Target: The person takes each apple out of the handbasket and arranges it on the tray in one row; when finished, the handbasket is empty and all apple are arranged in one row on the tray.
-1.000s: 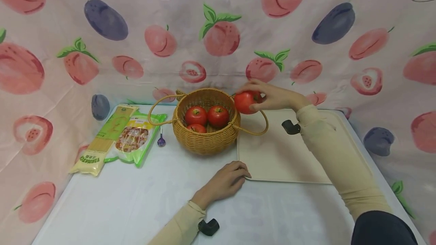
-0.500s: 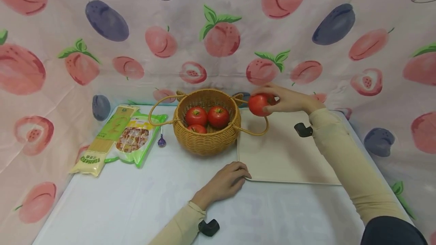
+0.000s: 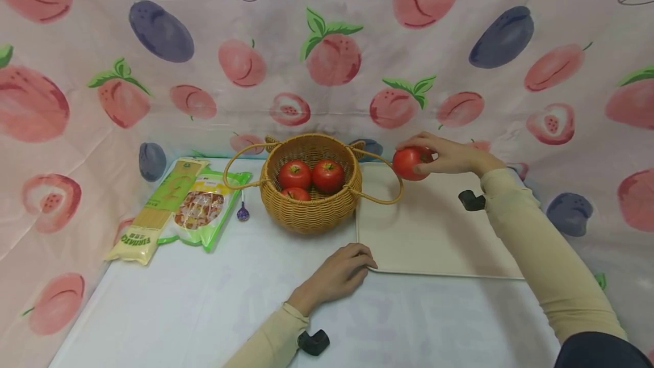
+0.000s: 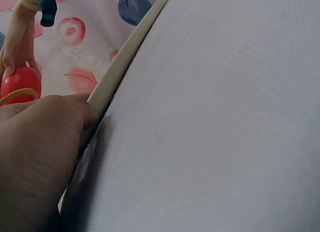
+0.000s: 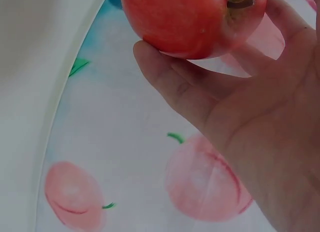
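The right hand holds a red apple between thumb and fingers, opened only as wide as the fruit, in the air over the tray, just beside the handle of the basket. The apple looks firm, smooth and fairly light, perhaps a little slippery and, if real, easily bruised; a gentle grip around its widest part should suit. The left hand touches the tray's near corner with bent fingers; whether it pinches the rim cannot be told.
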A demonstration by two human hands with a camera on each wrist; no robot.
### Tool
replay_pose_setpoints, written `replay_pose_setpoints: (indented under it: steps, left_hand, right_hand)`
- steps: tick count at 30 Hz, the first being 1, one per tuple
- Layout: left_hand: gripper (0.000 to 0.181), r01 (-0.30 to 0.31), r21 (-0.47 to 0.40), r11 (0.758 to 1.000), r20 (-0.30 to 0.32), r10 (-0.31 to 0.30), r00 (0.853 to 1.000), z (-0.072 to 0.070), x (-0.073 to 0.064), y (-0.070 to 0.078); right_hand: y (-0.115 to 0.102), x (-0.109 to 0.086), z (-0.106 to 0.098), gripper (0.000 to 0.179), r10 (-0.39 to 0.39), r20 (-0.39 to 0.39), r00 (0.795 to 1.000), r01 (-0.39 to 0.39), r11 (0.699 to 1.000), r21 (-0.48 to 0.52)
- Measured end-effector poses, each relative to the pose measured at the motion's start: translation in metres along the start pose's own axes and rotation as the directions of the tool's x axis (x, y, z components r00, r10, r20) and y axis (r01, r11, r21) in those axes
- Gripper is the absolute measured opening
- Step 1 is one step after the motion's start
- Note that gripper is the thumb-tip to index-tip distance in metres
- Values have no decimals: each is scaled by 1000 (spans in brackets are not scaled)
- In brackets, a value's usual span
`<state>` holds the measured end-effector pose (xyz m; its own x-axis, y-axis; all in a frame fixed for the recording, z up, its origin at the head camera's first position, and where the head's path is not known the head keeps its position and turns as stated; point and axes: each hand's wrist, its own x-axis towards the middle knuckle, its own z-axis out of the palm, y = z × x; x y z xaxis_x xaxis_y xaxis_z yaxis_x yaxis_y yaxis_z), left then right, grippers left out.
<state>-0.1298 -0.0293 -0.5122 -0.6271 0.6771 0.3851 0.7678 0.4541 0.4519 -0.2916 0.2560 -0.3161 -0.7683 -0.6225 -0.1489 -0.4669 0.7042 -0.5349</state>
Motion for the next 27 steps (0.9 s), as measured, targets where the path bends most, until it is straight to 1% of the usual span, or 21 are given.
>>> replay_pose_setpoints:
  steps: [3, 8, 11, 17, 20, 27]
  left_hand:
    - [20, -2, 3, 1000, -4, 2, 1000, -1, 0, 0]
    - [20, -1, 4, 1000, -2, 1, 1000, -2, 0, 1]
    - [20, -6, 9, 1000, -5, 6, 1000, -3, 0, 2]
    - [20, -15, 12, 1000, -8, 16, 1000, -3, 1, 2]
    - [20, -10, 11, 1000, -4, 10, 1000, -2, 1, 2]
    - [20, -5, 10, 1000, -3, 5, 1000, -3, 0, 2]
  right_hand:
    - [6, -3, 0, 51, 13, -6, 1000, -13, 1000, -3]
    - [19, -6, 2, 49, 30, -26, 999, -31, 999, -37]
    - [27, -7, 5, 49, 46, -19, 999, -46, 998, -38]
    - [41, -7, 14, 50, 101, 17, 995, -101, 995, -6]
    - [47, -6, 19, 52, 137, 40, 990, -137, 991, -1]
    - [51, 1, 33, 51, 149, 100, 984, -145, 988, -49]
